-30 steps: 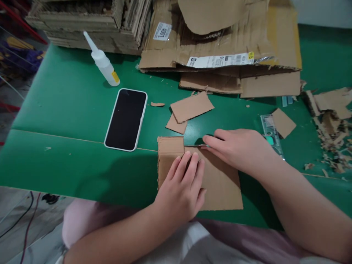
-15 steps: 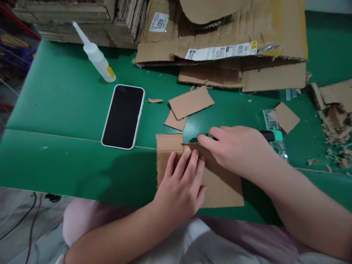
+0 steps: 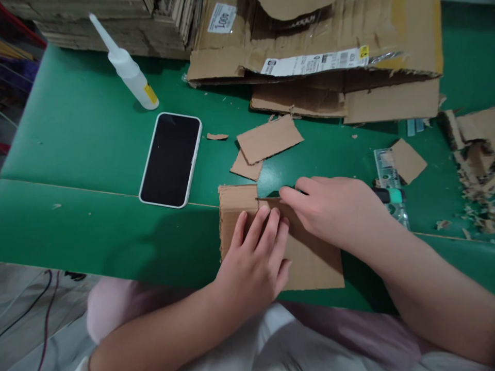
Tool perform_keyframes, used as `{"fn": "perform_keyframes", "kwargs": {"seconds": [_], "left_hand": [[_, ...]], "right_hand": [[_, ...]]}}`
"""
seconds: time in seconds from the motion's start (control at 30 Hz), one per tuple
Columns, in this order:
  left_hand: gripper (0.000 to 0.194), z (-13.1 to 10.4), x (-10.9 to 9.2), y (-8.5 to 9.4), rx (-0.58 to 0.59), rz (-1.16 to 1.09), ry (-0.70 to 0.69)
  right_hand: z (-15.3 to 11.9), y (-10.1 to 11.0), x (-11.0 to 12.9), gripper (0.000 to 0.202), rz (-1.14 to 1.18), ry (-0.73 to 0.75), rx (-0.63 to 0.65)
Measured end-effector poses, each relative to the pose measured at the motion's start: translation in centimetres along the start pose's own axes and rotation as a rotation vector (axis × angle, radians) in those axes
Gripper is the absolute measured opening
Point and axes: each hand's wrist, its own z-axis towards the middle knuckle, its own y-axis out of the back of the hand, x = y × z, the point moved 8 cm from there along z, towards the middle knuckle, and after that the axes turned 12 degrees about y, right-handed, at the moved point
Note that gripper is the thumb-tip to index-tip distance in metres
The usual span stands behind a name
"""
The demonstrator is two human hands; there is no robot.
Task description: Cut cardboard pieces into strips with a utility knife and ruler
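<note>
A brown cardboard piece (image 3: 315, 263) lies on the green table before me, with a step cut into its upper edge. My left hand (image 3: 258, 252) rests flat on it, fingers spread and pressing down. In my right hand (image 3: 332, 208) is a utility knife (image 3: 395, 195), black with a teal end. Its thin blade runs left along the board's upper edge and touches it near my left fingertips. Most of the handle is hidden inside my fist. Two cut cardboard scraps (image 3: 270, 139) overlap just beyond the board.
A phone (image 3: 170, 159) and a white nozzle bottle (image 3: 135, 80) stand to the left. A folded cardboard box (image 3: 220, 62) spans the back beside stacked cardboard (image 3: 104, 31). On the right are a clear ruler (image 3: 385, 164), a cardboard square (image 3: 409, 161) and torn scraps (image 3: 477, 170).
The view has shifted slightly. My right hand and the knife have moved slightly to the right along the edge; my left hand stays on the cardboard.
</note>
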Motion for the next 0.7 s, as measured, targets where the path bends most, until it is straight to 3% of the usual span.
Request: {"fn": "perform_keyframes", "kwargs": {"seconds": [0.7], "left_hand": [[0.054, -0.06, -0.09, -0.21, 0.010, 0.014, -0.004]], "right_hand": [[-0.13, -0.20, 0.04, 0.021, 0.048, -0.014, 0.022]]}}
